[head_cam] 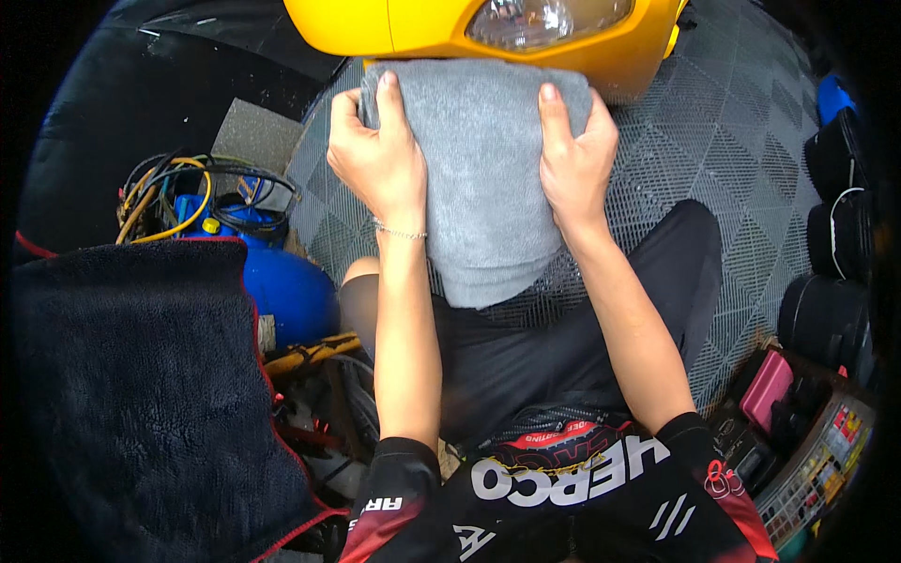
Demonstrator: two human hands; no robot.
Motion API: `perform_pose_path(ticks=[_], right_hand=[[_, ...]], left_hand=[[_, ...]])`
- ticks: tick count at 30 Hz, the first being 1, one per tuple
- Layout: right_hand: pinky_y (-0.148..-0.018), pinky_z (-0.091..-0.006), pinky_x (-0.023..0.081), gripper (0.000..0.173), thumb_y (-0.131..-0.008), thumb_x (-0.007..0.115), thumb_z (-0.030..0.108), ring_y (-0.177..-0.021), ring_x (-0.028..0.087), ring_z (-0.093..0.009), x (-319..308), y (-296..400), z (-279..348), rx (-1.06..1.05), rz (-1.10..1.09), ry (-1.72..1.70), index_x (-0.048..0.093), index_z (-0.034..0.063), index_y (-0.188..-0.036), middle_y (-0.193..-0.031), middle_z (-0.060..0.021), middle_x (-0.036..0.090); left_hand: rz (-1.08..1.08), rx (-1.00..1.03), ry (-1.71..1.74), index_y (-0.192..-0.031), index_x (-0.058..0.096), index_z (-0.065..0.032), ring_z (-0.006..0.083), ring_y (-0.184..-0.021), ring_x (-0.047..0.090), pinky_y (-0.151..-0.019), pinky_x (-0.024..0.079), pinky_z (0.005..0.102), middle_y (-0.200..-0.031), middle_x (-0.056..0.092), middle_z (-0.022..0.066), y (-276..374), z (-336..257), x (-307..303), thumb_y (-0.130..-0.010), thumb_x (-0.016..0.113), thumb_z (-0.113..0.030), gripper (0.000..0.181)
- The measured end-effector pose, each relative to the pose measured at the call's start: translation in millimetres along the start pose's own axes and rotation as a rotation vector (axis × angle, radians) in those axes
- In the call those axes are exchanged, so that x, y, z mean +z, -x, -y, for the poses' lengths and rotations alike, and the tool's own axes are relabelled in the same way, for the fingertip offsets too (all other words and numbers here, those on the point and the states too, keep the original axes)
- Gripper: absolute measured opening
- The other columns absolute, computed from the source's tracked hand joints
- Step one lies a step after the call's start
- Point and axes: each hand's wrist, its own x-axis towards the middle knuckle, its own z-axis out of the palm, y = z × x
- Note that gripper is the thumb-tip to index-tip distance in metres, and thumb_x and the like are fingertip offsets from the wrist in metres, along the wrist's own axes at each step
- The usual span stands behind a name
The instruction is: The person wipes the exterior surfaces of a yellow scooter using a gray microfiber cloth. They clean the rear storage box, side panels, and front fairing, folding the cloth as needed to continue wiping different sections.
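A grey microfibre cloth (486,162) hangs stretched between my two hands, its lower end drooping in a rounded fold over my lap. My left hand (383,151) grips the upper left corner, thumb on the near face and fingers behind the cloth. At the upper right corner, my right hand (581,155) holds it the same way. Just beyond the cloth's top edge is a yellow vehicle's painted bumper (415,28) with a clear headlight (545,21). Whether the cloth touches the paint I cannot tell.
Grey grated floor tiles (732,141) surround me. To the left are a blue tank (292,288), coiled hoses (186,204) and a dark red-edged towel (134,394). Black bags (820,317) line the right side, near an organiser box (809,485) and a pink case (766,390).
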Motion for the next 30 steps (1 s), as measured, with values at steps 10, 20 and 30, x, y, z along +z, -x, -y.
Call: perform_pose_path(ticks=[10,20,30], right_hand=[[-0.066,-0.0411,0.043,0.037,-0.103,0.064,0.033,-0.073,0.052,-0.031,-56,134,-73,-0.198,0.032,0.146,0.055,-0.0029,-0.098,-0.089,-0.0139,0.050],[-0.089,-0.0457,0.040,0.046,-0.100,0.067,0.043,-0.104,0.053,-0.034,-56,13,-93,-0.331,-0.025,0.670,0.061,-0.0005,-0.114,-0.112,-0.0169,0.055],[-0.127,-0.0532,0.016,0.091,-0.103,0.060,0.039,-0.156,0.013,-0.052,-65,146,-4,-0.025,0.390,0.141,0.011,-0.0116,-0.161,-0.165,-0.0389,0.012]], left_hand=[[-0.142,0.060,0.067,-0.103,0.060,0.0026,0.0157,-0.082,0.059,-0.080,0.050,0.0321,-0.091,0.064,0.0094,167,47,-39,-0.105,0.066,-0.021,0.024],[-0.069,0.306,-0.248,-0.097,0.064,-0.0025,0.0222,-0.063,0.064,-0.062,0.052,0.0337,-0.081,0.067,0.0080,149,-47,-29,-0.081,0.093,-0.021,0.038],[0.074,0.223,-0.062,-0.098,0.065,0.0002,0.0088,-0.065,0.061,-0.060,0.051,0.0243,-0.083,0.069,0.0052,181,-38,-71,-0.082,0.090,-0.006,0.030]])
